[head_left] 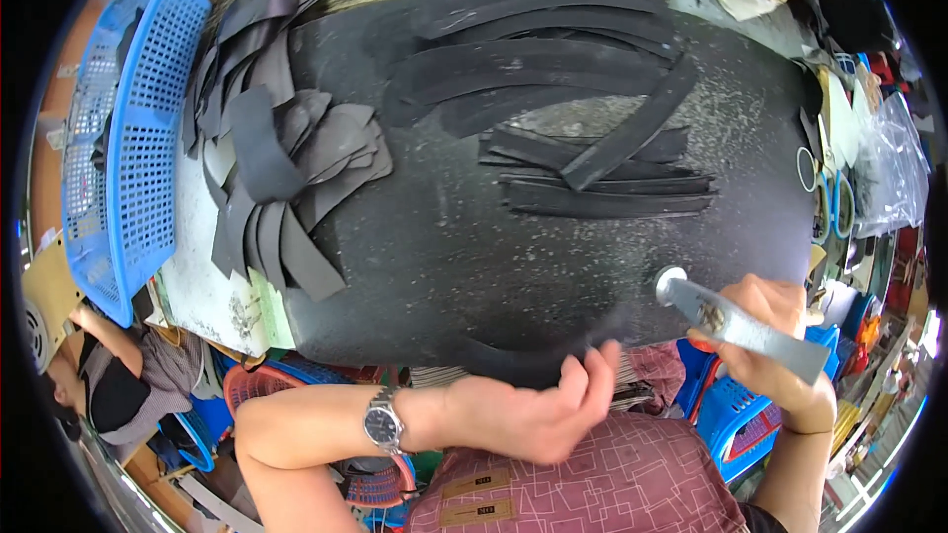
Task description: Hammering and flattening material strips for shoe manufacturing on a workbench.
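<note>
My left hand, with a watch on its wrist, is at the near edge of the black work surface. Its fingers are curled on a black curved strip, whose right end is blurred. To the right, my right hand is wrapped around a hammer. The hammer's round, pale face is over the surface; the hand hides most of its handle. Beyond my hands lie a stack of straight black strips and a larger pile of curved black strips, with one strip slanting across both.
Loose dark strips are heaped at the left, beside a blue plastic basket. Scissors and clear plastic bags lie at the right edge. Baskets stand below table level. Another person is at the far left.
</note>
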{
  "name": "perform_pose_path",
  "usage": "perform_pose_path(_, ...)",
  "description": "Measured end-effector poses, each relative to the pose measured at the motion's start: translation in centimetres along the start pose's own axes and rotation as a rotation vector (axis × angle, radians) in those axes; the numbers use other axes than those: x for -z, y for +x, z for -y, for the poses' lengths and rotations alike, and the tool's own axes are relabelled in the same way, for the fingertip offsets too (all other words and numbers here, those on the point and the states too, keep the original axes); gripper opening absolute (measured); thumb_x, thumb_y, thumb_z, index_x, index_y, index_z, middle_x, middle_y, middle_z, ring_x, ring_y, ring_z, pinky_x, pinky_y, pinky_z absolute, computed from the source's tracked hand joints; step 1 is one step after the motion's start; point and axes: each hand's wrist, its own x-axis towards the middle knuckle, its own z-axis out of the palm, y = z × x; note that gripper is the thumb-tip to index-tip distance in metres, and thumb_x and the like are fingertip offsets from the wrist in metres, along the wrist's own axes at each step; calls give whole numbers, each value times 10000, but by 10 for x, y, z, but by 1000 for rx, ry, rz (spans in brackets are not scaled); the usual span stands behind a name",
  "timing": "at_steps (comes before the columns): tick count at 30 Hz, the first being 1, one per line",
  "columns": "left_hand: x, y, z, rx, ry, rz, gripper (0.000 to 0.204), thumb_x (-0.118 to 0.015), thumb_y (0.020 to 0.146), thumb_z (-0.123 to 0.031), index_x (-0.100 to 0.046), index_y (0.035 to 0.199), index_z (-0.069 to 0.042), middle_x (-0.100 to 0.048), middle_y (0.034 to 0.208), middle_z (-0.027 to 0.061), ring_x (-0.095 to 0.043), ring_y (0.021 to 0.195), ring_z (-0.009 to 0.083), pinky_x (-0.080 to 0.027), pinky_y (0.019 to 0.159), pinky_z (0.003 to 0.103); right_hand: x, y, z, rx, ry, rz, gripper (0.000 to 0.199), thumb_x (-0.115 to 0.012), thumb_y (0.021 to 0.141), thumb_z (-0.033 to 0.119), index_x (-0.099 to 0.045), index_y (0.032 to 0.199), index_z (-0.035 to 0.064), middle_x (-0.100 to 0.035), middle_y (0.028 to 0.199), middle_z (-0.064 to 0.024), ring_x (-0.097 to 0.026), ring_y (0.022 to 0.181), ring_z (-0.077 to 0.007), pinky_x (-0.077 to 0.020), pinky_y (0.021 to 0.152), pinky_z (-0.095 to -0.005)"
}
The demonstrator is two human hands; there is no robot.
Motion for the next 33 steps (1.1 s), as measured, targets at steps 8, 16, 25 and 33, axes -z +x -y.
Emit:
perform_pose_path(8, -5, 5, -9, 646, -705, 169, 387, -735, 689, -210, -619, 1007, -26, -624, 934, 124, -574, 795, 249, -477, 650, 304, -18, -7, -3, 290, 83, 171, 222, -610, 675, 189, -507, 837, 78, -433, 632, -14, -543, 522, -158, -422, 430, -297)
perform_pose_path(16, -15, 31, -8, 1168, -900, 436, 371, -747, 667, -128, -608, 1001, -45, -588, 757, 41, -557, 663, 232, -468, 564, 331, -25, -11, 3, 297, -55, 123, 192, -588, 645, 179, -490, 779, 81, -405, 623, -5, -503, 495, -131, -395, 403, -270)
perform_pose_path(25, -33, 16, -9, 806, -831, 5, 235, -629, 680, -63, -664, 908, -20, -601, 821, 61, -574, 694, 205, -482, 585, 298, -12, 0, -4, 263, -41, 182, 231, -602, 634, 177, -505, 811, 65, -406, 620, -6, -511, 494, -136, -419, 414, -281)
perform_pose_path(33, -36, 16, -6, 302, -376, 117, 246, -590, 710, -89, -654, 901, 53, -578, 805, 97, -541, 703, 190, -481, 601, 246, 8, 21, -2, 325, -146, 102, 236, -598, 622, 183, -502, 801, 62, -419, 629, -3, -513, 501, -133, -402, 415, -268)
